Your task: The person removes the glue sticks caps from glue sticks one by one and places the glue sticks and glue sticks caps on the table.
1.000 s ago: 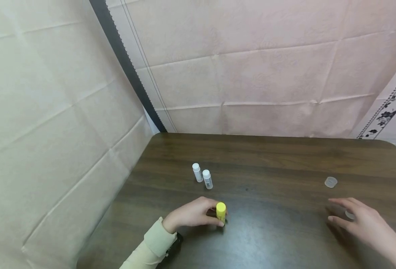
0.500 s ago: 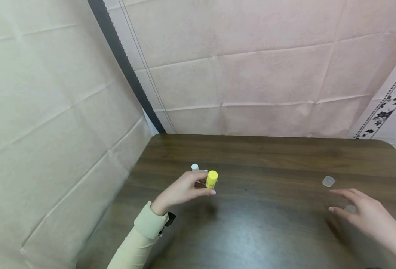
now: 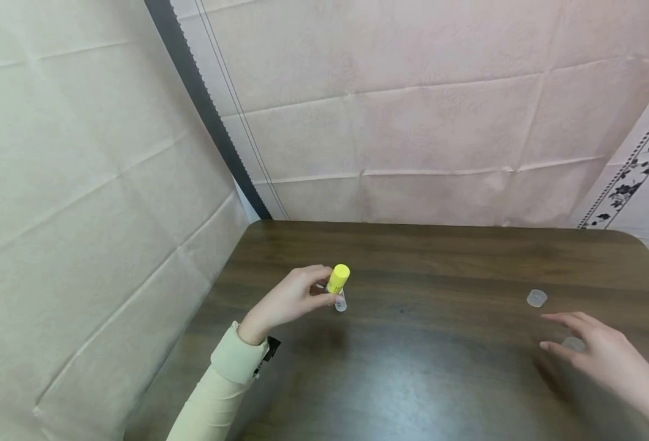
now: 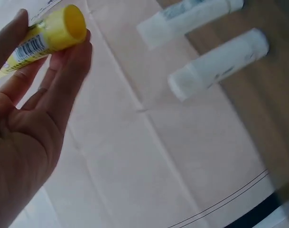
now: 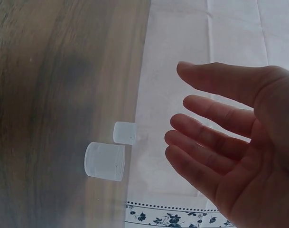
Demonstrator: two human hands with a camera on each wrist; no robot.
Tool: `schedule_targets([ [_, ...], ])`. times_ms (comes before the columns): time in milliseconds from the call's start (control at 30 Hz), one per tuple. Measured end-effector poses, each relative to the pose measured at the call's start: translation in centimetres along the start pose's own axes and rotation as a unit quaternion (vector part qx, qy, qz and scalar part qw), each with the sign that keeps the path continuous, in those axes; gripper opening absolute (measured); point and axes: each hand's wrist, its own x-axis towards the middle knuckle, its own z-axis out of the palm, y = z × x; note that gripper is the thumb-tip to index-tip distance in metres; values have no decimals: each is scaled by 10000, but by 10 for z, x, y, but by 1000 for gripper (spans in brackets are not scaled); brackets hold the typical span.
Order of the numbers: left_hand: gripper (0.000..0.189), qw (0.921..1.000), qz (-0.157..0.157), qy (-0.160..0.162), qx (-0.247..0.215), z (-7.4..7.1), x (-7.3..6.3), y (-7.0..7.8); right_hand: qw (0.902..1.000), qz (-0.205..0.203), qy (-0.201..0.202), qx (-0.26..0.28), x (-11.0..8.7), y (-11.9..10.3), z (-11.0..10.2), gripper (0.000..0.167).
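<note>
My left hand (image 3: 291, 297) pinches a yellow glue stick (image 3: 338, 278) between thumb and fingers, held tilted above the tabletop. Its barcode label shows in the left wrist view, where the yellow tube (image 4: 49, 37) is clasped well apart from two white glue-stick-like tubes (image 4: 219, 64). From the head, one white tube (image 3: 341, 304) peeks out below the yellow one; the hand hides the other. At the right, my right hand (image 3: 600, 349) hovers with fingers loosely extended and nothing in them. Near it stand two small translucent cups, the larger (image 5: 105, 161) partly behind the hand in the head view.
The dark wooden table (image 3: 440, 257) has rounded far corners. Pale creased cloth (image 3: 440, 122) hangs behind it, and more cloth (image 3: 81, 214) borders the left side. The smaller-looking far cup (image 3: 536, 298) stands beyond my right fingertips.
The left hand has lifted the yellow glue stick off the table and carried it away from me and leftward, to the white tubes. The right hand has hardly moved.
</note>
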Motion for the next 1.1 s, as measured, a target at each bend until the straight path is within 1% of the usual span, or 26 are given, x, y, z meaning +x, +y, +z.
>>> schedule_targets([
  [67, 25, 9988, 37, 116, 481, -6, 3, 6, 10000, -10, 0, 6, 0, 0, 0, 48],
  [100, 26, 9968, 62, 177, 778, -9, 4, 9, 10000, -28, 13, 4, 0, 0, 0, 48],
  [167, 30, 9891, 88, 306, 1436, -15, 8, 18, 10000, -46, 35, -8, -1, -1, -1, 47],
  [233, 34, 9781, 152, 444, 2027, -21, 13, 27, 10000, -67, 68, -24, -2, -1, -1, 47],
  [333, 37, 9593, 381, 648, 2724, -26, 23, 39, 9999, -61, 111, -78, -2, -2, -2, 47],
  [467, 39, 9367, 771, 810, 3318, -26, 35, 50, 9999, 3, 59, -124, -3, -3, -5, 47],
  [500, 39, 9315, 843, 827, 3440, -24, 36, 52, 9999, 22, 32, -129, -3, -3, -6, 47],
  [533, 39, 9279, 899, 838, 3519, -23, 38, 53, 9999, 54, -7, -142, -2, -4, -7, 48],
  [567, 39, 9254, 941, 845, 3572, -21, 39, 54, 9998, 78, -58, -155, -2, -4, -8, 48],
  [667, 38, 9214, 1012, 858, 3651, -16, 39, 54, 9994, 188, -157, -239, -1, -3, -11, 51],
  [733, 38, 9205, 1059, 843, 3666, -11, 41, 54, 9992, 257, -178, -258, -1, -2, -14, 51],
  [833, 36, 9192, 1102, 810, 3692, -5, 45, 55, 9996, 183, -34, -212, -1, -1, -16, 50],
  [933, 35, 9174, 1127, 784, 3735, 2, 50, 57, 9997, -101, 122, -194, 11, -13, -17, 47],
  [1100, 34, 9145, 1100, 731, 3824, 10, 57, 63, 9966, -741, 304, -194, 47, -53, -17, 47],
])
